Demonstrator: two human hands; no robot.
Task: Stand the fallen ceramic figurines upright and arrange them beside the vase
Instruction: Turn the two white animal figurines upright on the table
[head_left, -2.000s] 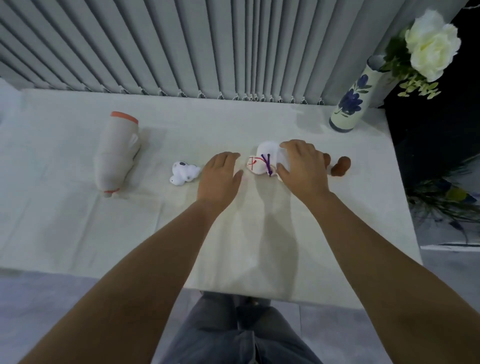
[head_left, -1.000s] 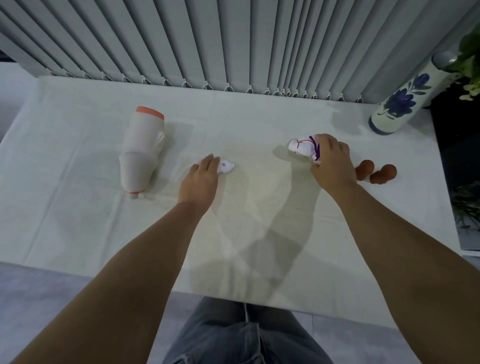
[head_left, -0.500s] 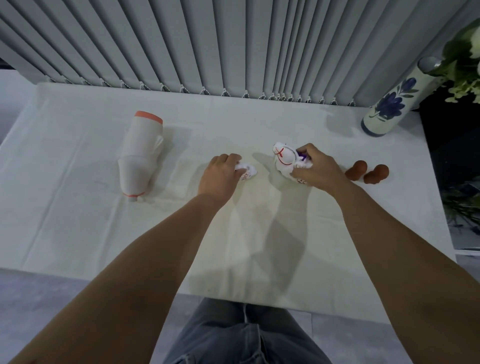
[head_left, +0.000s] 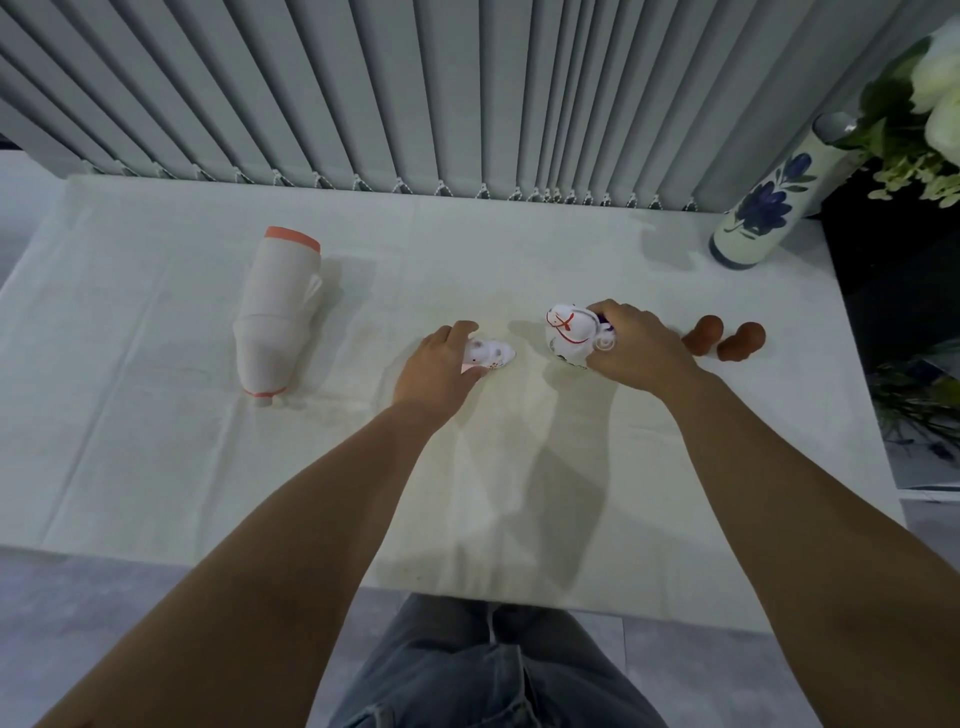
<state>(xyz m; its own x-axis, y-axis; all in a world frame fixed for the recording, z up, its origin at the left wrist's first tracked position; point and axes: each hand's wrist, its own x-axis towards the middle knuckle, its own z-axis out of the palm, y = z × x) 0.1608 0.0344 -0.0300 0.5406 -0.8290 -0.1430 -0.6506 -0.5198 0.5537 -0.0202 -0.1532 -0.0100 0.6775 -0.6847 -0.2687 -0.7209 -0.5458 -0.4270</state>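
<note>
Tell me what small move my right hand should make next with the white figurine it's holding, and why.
Probably carry it right and back toward the blue-flowered ceramic vase. The right hand already grips the white ceramic figurine with red lines, which looks upright, yet it sits mid-table, well apart from the vase. Two small brown figurines lie along that path, so I'd lift over them.

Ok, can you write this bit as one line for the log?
left hand: gripping small white figurine | right hand: gripping red-striped figurine | tall figurine: lying down | vase: far right
</note>
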